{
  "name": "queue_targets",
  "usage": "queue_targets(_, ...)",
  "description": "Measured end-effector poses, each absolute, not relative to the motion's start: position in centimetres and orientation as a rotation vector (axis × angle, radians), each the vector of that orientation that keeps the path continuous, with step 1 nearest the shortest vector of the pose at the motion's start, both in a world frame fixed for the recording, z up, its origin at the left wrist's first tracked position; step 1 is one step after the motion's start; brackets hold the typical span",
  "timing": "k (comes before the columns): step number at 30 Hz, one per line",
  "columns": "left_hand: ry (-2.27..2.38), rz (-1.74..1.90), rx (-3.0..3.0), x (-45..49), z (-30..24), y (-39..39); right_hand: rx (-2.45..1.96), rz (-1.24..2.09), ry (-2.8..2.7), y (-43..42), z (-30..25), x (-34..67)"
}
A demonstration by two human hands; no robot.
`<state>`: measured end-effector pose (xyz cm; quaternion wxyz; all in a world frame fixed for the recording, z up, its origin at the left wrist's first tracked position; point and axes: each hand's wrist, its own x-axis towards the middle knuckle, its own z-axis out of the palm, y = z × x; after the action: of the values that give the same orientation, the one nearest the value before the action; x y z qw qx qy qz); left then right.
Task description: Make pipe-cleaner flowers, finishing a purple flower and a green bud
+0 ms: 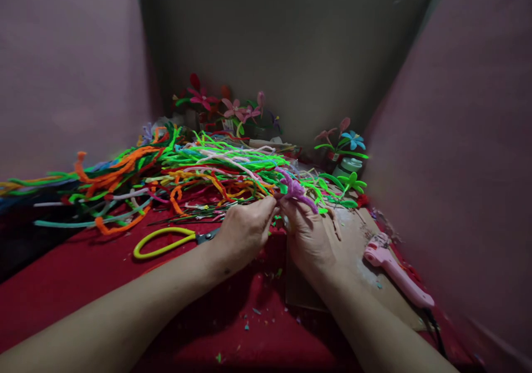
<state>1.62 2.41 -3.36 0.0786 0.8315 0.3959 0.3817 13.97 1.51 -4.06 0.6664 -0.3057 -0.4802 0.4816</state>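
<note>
Grip: left hand (245, 231) and right hand (308, 235) were both pinched, fingertips closed on the purple pipe-cleaner piece (296, 190). Nothing else was held.
Piece: bent into short loops with one loose tail that trailed right. It sat above the fingertips, at the near edge of the pipe-cleaner pile (187, 170).
Handling (judgement): very light, with soft fuzz over thin wire. It probably bends easily and keeps the bend. Best held at the twisted centre, since the loops would crush. Cut wire ends could prick.
Scissors (166, 244): yellow handles, lay flat just in front of the pile, left of the left hand, untouched.
Cardboard sheet (366, 226): in front of the pile's right end, under the right hand.
Glue gun (395, 271): pink, on the cardboard, well right of the pile's near edge. Cord ran off toward the viewer.
Finished flowers: one cluster (233, 108) behind the pile, another (346, 140) past its right end.
Table cloth (103, 284): red, with small scraps in front of the pile.
Text/brands: none legible.
</note>
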Motion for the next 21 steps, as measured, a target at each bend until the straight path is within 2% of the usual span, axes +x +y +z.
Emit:
queue_targets(10, 1.016, 1.134, 1.953, 1.7, -2.0, 2.4, -0.732, 1.218, -1.119, 1.5, -3.8, 13.9)
queue_targets(21, 0.768, 0.896, 1.188, 1.8, -1.1, 1.8, -0.713, 1.202, -0.978, 1.9, -4.6, 13.9)
